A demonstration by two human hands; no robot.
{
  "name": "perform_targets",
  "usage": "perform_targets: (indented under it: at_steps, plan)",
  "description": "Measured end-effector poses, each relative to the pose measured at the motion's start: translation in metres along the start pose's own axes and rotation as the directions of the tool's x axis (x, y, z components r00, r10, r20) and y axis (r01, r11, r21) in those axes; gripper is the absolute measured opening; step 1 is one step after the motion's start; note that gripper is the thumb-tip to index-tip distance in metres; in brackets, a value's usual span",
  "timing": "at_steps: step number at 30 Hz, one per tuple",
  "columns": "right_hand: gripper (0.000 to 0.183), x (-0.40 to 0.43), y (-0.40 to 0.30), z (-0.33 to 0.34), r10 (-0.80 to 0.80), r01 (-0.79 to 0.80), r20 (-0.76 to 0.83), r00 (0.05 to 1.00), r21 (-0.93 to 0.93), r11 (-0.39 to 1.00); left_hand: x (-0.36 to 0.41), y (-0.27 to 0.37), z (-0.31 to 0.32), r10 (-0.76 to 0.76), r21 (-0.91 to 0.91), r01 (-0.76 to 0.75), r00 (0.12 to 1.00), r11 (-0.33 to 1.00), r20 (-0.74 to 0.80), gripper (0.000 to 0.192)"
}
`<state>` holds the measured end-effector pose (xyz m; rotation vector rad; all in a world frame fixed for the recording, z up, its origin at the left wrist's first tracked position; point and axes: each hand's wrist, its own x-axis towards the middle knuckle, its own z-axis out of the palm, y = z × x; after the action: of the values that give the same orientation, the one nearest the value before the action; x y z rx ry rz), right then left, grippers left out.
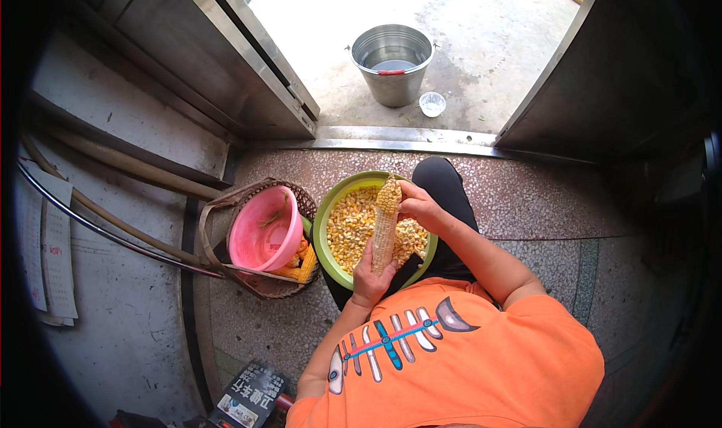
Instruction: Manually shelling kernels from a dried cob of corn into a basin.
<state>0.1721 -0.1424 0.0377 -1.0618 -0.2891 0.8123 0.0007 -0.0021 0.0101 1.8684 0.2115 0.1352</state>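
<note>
A corn cob stands tilted over a green basin. Most of it is stripped bare, and kernels remain only near its upper tip. My left hand grips the bare lower end. My right hand is at the upper end, its fingers against the remaining kernels. Loose yellow and pale kernels fill much of the basin, which rests at my lap. Beneath my hands lies a dark flat piece at the basin's near side; what it is I cannot tell.
To the left, a woven basket holds a pink plastic basin and unshelled corn cobs. Beyond the metal door sill stand a metal bucket of water and a small clear bowl. A dark box bearing writing lies at lower left.
</note>
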Motion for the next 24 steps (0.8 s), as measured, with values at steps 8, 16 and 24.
perform_targets:
  at_steps: [8, 16, 24]
  plan:
    - [0.045, 0.004, 0.015, -0.009, -0.079, 0.077, -0.01, 0.997, -0.141, 0.987, 0.002, -0.001, 0.001, 0.157, 0.109, -0.153, 0.987, 0.982, -0.023, 0.068]
    - [0.044, 0.0, -0.002, -0.007, 0.019, -0.018, 0.006, 1.0, -0.051, 0.999, 0.001, -0.006, 0.002, 0.136, 0.097, -0.133, 0.991, 0.986, -0.02, 0.069]
    - [0.047, -0.004, -0.009, -0.003, 0.021, -0.02, 0.013, 1.0, -0.017, 1.0, 0.0, -0.012, 0.004, 0.151, 0.146, -0.144, 0.988, 0.979, -0.037, 0.071]
